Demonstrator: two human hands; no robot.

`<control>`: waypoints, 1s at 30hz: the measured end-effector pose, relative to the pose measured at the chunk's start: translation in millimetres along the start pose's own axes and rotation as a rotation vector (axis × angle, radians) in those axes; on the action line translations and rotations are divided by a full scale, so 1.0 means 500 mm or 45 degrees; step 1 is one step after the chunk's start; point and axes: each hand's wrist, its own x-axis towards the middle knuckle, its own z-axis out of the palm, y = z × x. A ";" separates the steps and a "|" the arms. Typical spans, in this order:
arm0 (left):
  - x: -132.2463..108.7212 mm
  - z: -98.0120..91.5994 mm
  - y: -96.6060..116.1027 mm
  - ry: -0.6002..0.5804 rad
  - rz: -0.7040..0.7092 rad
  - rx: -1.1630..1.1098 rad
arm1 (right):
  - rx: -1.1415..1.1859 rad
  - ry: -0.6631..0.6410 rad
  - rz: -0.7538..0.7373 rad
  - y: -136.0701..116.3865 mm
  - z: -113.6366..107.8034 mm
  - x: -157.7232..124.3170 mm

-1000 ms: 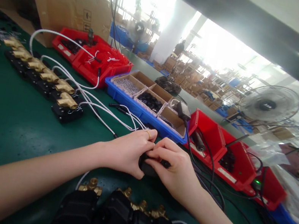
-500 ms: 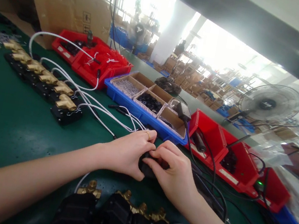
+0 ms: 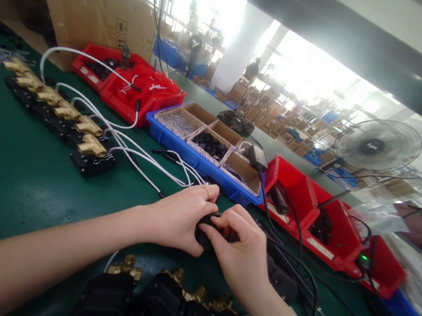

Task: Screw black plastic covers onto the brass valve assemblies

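1. Where the 2 hands meet just above the green bench (image 3: 8, 171), a small black part (image 3: 203, 234) sits pinched between them, mostly hidden.
2. The left hand (image 3: 177, 220) curls around it, and the right hand (image 3: 245, 254) grips its top with bent fingers.
3. Nearer than the hands stand black brass-topped units (image 3: 160, 307); beyond them lies a blue tray (image 3: 180, 147).

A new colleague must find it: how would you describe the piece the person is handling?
On the green table, look just in front of the blue tray of small boxes. There the left hand and right hand close on a small black part. Unlike the brass-topped black units lined up nearby, it alone is in the hands.
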 end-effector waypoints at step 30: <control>0.004 -0.004 -0.005 -0.013 0.024 -0.044 | -0.195 -0.315 -0.501 0.011 -0.046 0.024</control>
